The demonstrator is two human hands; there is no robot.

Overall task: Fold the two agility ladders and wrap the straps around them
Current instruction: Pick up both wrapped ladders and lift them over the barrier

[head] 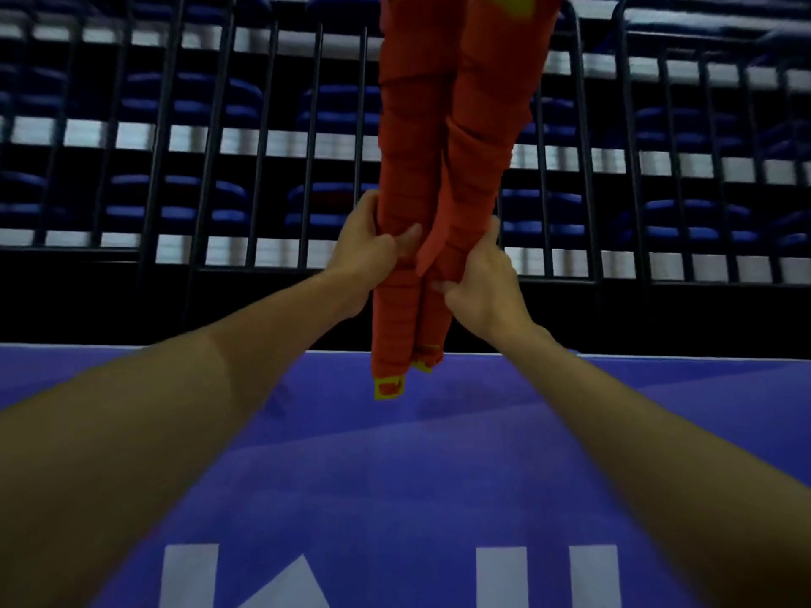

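Note:
Two folded agility ladders stand upright side by side in front of me, each a long bundle wound in orange strap. My left hand (368, 247) grips the left ladder bundle (406, 138) low down, thumb across its front. My right hand (478, 278) holds the right ladder bundle (482, 138) and pinches a loose orange strap end (432, 247) that hangs between the two. Yellow rung ends (388, 388) stick out at the bottom, above the blue floor. The tops of both bundles run out of the frame.
A blue floor mat (395, 476) with large white letters (548, 577) lies below my arms. Behind the bundles runs a black metal railing (263, 168), with rows of blue stadium seats (197, 204) beyond it.

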